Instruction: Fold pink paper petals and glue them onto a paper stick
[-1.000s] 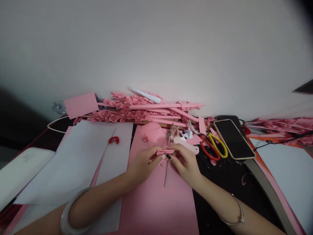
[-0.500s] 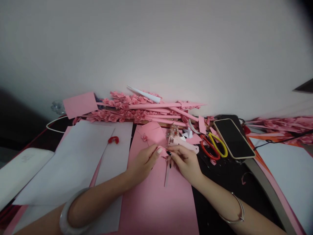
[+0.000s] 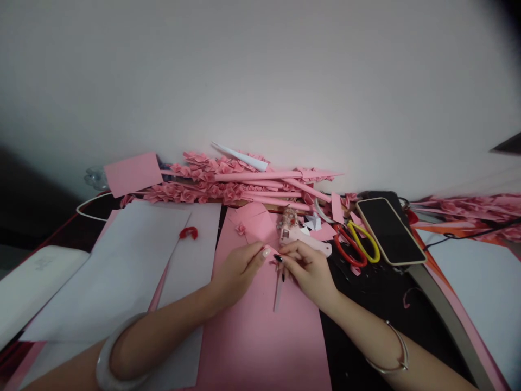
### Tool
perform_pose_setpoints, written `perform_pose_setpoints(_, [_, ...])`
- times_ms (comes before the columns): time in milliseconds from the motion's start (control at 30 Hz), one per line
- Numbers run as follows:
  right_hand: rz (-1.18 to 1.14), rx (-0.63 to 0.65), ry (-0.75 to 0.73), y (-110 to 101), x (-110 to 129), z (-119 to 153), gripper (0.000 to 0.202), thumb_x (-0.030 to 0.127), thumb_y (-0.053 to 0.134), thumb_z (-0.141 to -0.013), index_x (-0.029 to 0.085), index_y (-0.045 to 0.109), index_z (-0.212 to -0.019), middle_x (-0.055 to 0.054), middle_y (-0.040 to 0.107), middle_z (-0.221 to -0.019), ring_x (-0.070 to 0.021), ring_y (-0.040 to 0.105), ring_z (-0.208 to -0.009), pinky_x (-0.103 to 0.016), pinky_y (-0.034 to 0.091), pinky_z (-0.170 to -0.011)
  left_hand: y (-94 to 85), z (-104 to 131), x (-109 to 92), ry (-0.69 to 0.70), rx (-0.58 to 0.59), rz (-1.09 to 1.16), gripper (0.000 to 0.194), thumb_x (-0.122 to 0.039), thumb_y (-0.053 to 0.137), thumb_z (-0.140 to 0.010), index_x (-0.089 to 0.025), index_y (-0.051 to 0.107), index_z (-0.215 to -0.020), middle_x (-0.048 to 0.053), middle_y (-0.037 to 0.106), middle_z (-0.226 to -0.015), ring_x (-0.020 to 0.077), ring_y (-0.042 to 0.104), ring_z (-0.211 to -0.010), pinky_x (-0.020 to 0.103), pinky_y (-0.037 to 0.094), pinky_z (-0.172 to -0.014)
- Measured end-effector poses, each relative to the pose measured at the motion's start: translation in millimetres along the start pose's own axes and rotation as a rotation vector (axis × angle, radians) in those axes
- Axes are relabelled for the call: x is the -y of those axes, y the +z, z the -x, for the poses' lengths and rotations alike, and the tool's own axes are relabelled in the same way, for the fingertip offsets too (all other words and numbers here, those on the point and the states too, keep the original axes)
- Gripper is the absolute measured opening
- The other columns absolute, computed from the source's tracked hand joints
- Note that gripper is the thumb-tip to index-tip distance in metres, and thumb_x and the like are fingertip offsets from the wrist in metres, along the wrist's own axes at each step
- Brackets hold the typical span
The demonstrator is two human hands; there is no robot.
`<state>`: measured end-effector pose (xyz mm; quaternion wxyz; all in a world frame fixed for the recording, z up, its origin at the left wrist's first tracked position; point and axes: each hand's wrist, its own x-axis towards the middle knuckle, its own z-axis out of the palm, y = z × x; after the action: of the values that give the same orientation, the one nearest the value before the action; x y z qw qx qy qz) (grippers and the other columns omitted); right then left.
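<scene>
"Pink paper scrap (image 3: 272, 251), small and thin: where is it?"

"At the middle, between the two hands, above the smooth pink sheet (image 3: 260, 336). The left hand (image 3: 234, 274) has its thumb and fingers clamped on the scrap's left side; the right hand (image 3: 311, 271) pinches its right side."

"Can you make out its folds?"

"No, the fingertips cover too much."

"What lies around?"

"A crinkly little paper rose (image 3: 240, 228) just beyond the left hand, and flat white paper (image 3: 122, 266) to the left. To the right, rounded scissor handles (image 3: 358, 244), red and yellow, near a flat, dark-faced phone (image 3: 391, 231)."

"And on the far side?"

"Ruffled pink flowers (image 3: 195, 190) with smooth rolled stems, a slim white cone (image 3: 244, 158) lying on top."
</scene>
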<state>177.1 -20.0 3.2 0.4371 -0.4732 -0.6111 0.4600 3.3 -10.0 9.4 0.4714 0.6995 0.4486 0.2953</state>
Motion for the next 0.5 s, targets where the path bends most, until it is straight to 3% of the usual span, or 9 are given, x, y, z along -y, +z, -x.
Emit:
perform_pose_setpoints(267, [-0.050, 0.052, 0.033, -2.5, 0.6, -2.0, 0.009, 0.026, 0.054, -0.084, 0.018, 0.053, -0.080, 0.002, 0.056, -0.057, -0.0097, 0.050, -0.044, -0.022, 0.040, -0.044, -1.9, -2.0, 1.5, 0.044, -0.036, -0.083, 0.036, -0.031, 0.039, -0.091, -0.017, 0.041, -0.058, -0.006, 0.041, -0.050, 0.0081, 0.041, -0.048, 0.020, 0.030, -0.051])
perform_pose_setpoints(367, [0.062, 0.051, -0.078, -3.4, 2.5, -1.1, 0.008, 0.025, 0.057, -0.083, 0.019, 0.052, -0.081, 0.002, 0.051, -0.064, -0.0106, 0.048, -0.053, -0.023, 0.039, -0.050, -2.0, -2.8, 1.2, 0.124, -0.024, -0.137, 0.037, -0.030, 0.044, -0.089, -0.016, 0.041, -0.055, -0.005, 0.040, -0.051, 0.0080, 0.040, -0.050, 0.021, 0.029, -0.052])
perform_pose_setpoints(500, [0.169, 0.091, -0.224, -2.6, 5.4, -0.4, 0.010, 0.023, 0.065, -0.078, 0.018, 0.056, -0.078, 0.001, 0.051, -0.071, -0.0132, 0.047, -0.064, -0.026, 0.038, -0.059, -1.3, -3.7, 1.4, 0.185, 0.074, -0.115, 0.042, -0.029, 0.044, -0.089, -0.015, 0.039, -0.050, -0.005, 0.037, -0.050, 0.0069, 0.036, -0.048, 0.020, 0.028, -0.051])
